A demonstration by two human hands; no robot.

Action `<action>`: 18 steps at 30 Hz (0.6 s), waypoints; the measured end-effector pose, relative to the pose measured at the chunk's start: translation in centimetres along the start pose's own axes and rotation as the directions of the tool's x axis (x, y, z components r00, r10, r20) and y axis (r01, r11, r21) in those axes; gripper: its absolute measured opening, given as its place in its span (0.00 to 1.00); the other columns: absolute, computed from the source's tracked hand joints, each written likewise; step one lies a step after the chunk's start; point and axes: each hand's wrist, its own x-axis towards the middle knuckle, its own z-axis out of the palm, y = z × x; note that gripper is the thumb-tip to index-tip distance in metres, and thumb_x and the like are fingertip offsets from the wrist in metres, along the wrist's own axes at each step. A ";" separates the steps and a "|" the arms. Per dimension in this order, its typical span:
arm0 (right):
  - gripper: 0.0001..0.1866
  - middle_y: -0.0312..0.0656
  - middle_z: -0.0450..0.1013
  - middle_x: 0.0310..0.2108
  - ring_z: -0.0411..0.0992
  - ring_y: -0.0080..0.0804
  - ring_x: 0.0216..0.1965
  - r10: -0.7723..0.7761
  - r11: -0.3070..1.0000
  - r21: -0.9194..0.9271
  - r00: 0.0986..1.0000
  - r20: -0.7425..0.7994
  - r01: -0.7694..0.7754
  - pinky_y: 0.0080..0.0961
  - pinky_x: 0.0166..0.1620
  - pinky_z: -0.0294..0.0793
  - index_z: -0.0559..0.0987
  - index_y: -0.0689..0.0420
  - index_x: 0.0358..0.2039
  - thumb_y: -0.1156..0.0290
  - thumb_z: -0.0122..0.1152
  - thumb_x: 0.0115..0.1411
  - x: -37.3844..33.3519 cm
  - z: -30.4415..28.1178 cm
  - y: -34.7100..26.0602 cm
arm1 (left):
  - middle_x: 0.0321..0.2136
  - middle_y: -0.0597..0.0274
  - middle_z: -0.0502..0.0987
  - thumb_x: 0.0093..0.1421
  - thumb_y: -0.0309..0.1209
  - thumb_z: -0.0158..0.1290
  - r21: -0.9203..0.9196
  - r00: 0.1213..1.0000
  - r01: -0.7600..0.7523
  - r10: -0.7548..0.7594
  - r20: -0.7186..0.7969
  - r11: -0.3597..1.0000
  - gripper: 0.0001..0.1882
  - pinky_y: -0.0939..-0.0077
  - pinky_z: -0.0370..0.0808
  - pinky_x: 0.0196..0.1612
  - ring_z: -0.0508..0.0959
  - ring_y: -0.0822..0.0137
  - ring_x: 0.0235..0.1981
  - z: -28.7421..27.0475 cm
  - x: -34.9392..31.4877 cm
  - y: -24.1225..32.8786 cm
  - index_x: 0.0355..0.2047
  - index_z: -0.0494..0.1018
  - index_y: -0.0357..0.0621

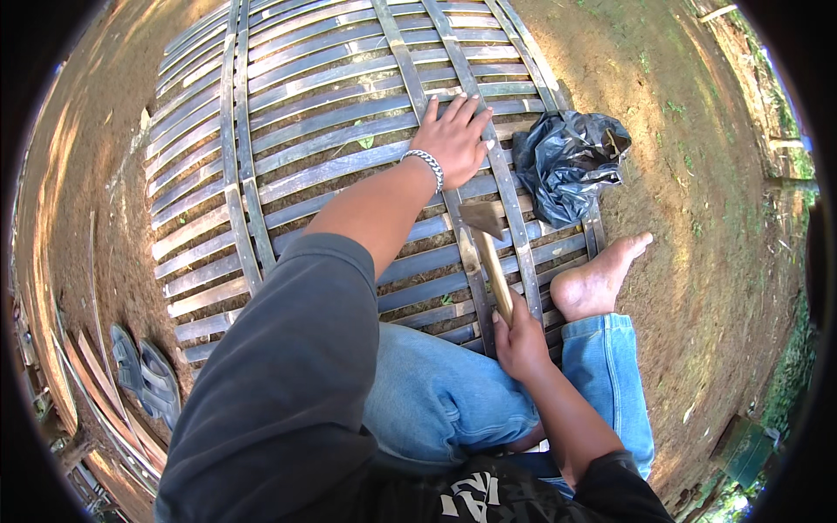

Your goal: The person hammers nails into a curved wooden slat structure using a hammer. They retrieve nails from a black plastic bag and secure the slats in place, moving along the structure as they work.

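Observation:
My left hand (452, 144) reaches forward with its fingers stretched out, lying flat on a lengthwise strip of the bamboo slat panel (331, 166). A silver chain bracelet (425, 161) circles that wrist. Nearer to me, my right hand (520, 342) is closed round the wooden handle (493, 275) of a small hatchet. The hatchet's dark metal head (482, 220) points away from me, over the slats. Many crosswise slats lie with gaps between them, bound by several long strips. I cannot see a nail or other small thing under my left palm.
A crumpled black plastic bag (568, 161) rests on the panel's right edge. My bare foot (602, 277) is beside it. A pair of grey sandals (146, 375) and loose bamboo strips (103, 383) lie on the dirt ground (697, 288) at left. A green object (744, 449) stands at lower right.

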 end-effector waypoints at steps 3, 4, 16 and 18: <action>0.25 0.63 0.78 0.40 0.78 0.65 0.41 0.049 0.988 0.147 0.997 -0.053 -0.040 0.48 0.45 0.78 0.67 0.61 0.63 0.71 0.58 0.67 0.0 -0.7 -1.5 | 0.73 0.53 0.55 0.73 0.46 0.39 0.019 1.000 0.015 -0.015 -0.019 1.000 0.32 0.42 0.46 0.74 0.54 0.54 0.74 0.1 -0.3 -1.0 0.73 0.55 0.50; 0.23 0.60 0.78 0.37 0.79 0.62 0.38 -0.009 0.968 0.246 0.985 -0.171 0.052 0.43 0.43 0.78 0.69 0.63 0.60 0.71 0.58 0.67 0.2 -0.3 -0.6 | 0.73 0.53 0.55 0.73 0.46 0.39 0.017 0.999 0.012 -0.012 -0.038 1.000 0.32 0.42 0.46 0.74 0.54 0.54 0.74 0.1 -0.2 -0.9 0.73 0.55 0.50; 0.18 0.49 0.73 0.27 0.70 0.54 0.25 -0.019 0.870 0.461 0.947 -0.321 0.174 0.42 0.34 0.75 0.69 0.64 0.56 0.72 0.55 0.68 -0.9 0.5 0.3 | 0.73 0.53 0.55 0.73 0.46 0.37 0.004 1.000 0.013 -0.013 -0.021 1.000 0.31 0.41 0.44 0.75 0.52 0.55 0.75 0.2 -0.3 -0.6 0.73 0.55 0.49; 0.18 0.53 0.73 0.28 0.68 0.60 0.23 -0.171 0.891 0.319 0.890 -0.422 0.322 0.41 0.32 0.75 0.69 0.62 0.57 0.74 0.55 0.67 -0.7 0.9 0.6 | 0.74 0.54 0.55 0.73 0.45 0.38 -0.005 1.000 0.018 -0.018 0.007 1.000 0.32 0.43 0.44 0.75 0.52 0.55 0.75 -0.4 -0.2 0.0 0.74 0.53 0.50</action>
